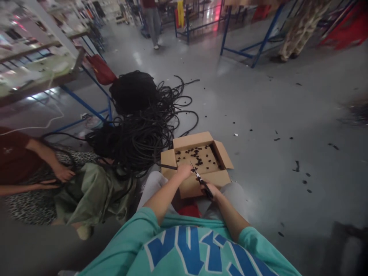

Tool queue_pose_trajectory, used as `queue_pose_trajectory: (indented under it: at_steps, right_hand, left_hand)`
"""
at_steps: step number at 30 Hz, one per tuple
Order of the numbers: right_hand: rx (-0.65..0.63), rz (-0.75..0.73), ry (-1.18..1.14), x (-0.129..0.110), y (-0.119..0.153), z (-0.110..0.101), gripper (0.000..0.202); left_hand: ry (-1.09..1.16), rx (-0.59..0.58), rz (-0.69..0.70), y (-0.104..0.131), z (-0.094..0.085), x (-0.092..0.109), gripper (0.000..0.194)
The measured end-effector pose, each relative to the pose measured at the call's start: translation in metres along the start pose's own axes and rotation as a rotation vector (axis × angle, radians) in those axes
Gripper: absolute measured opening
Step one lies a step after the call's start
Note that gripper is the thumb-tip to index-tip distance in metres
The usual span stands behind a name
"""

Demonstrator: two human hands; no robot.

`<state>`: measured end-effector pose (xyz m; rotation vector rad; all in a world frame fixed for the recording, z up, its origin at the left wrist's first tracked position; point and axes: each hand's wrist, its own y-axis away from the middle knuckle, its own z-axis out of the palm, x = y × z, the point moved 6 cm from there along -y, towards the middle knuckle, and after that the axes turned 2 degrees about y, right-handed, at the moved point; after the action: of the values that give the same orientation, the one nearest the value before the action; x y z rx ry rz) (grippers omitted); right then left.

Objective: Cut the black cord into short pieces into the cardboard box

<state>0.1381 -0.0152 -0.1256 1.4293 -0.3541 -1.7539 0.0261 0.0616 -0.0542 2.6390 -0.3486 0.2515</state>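
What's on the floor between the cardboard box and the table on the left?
A tangled heap of black cord lies between the cardboard box and that table, as the head view shows.

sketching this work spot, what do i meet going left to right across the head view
Co-worker's dark reddish shirt, pile of black cord, left hand, right hand, bent black scrap, red object at top right.

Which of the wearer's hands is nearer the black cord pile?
Left. The left hand is to the right of the cord pile, gripping a strap on that side; the right hand, holding scissors, is farther right and closer to the wearer's body.
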Motion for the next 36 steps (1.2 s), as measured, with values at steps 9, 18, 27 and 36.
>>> queue_pose_trajectory:
  at_steps: [9, 18, 27, 36]
  right_hand:
    - [0.106, -0.008, -0.001, -0.002, -0.003, -0.003, 0.058]
    - [0.091, -0.048, -0.109, -0.007, 0.005, -0.009, 0.061]
    - [-0.027, -0.354, 0.094, -0.024, 0.021, -0.009, 0.061]
    - [0.015, -0.382, 0.225, -0.018, 0.013, -0.012, 0.065]
  left_hand:
    - [0.074, 0.044, -0.14, -0.005, 0.0, -0.012, 0.024]
    - [0.769, 0.077, -0.09, -0.003, -0.006, -0.035, 0.024]
    - [1.029, 0.1, 0.032, 0.014, -0.018, -0.019, 0.035]
    - [1.032, -0.093, -0.032, 0.02, -0.01, 0.0, 0.026]
